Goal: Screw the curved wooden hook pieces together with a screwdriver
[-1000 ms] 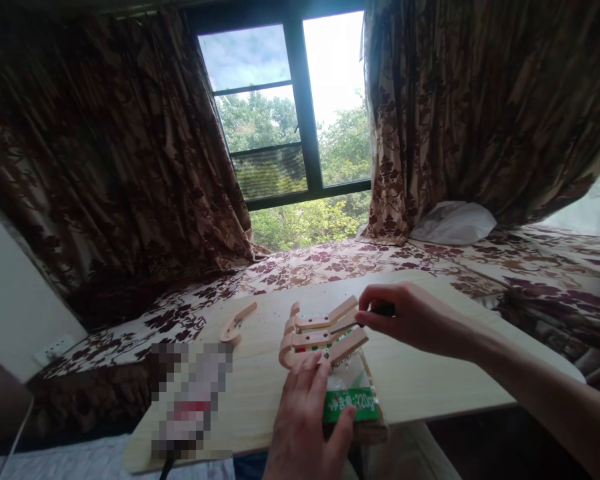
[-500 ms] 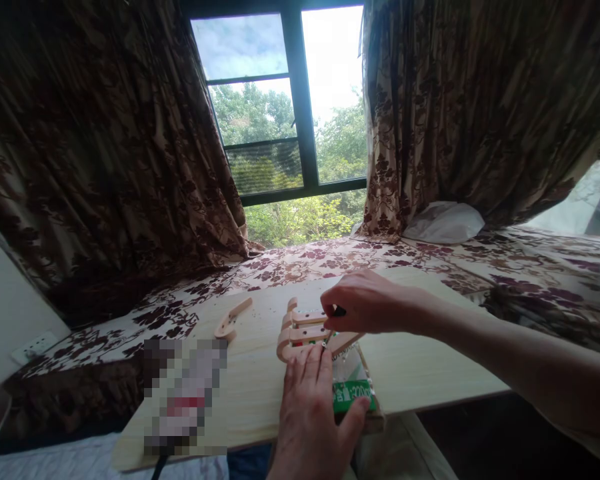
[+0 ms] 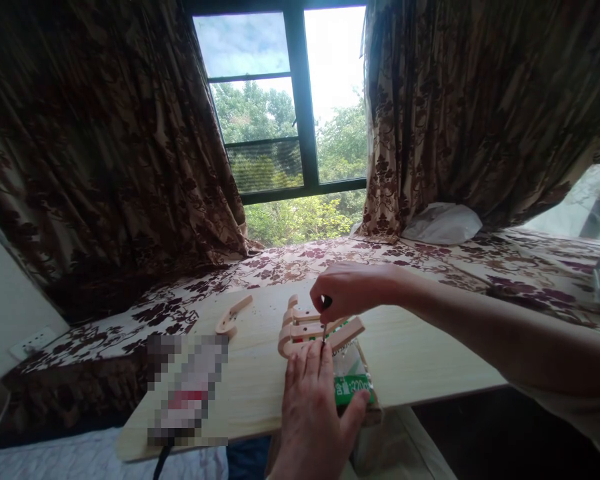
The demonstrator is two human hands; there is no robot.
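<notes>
My right hand (image 3: 347, 290) is closed around the dark handle of a screwdriver (image 3: 325, 331), whose thin shaft points down at a curved pale wooden piece (image 3: 291, 338). This bent piece has dark holes or screws along it, and more similar strips lie behind it. My left hand (image 3: 313, 400) lies with its fingers stretched forward over the near part of the wood, the fingertips by the screwdriver's tip, the thumb spread to the right. Beneath the wood is a green and white printed package (image 3: 353, 387). The very tip of the screwdriver is hidden by my left fingers.
A loose curved wooden piece (image 3: 233, 319) lies to the left on the pale board (image 3: 255, 400), with small dark bits beside it. A blurred-out object (image 3: 193, 387) with a black cord is at the board's left. Behind are patterned cloth, curtains, and a white plastic bag (image 3: 443, 223).
My right hand has risen and shifted slightly left, bringing the screwdriver upright, with its shaft now plainly visible. My left hand stays in nearly the same place.
</notes>
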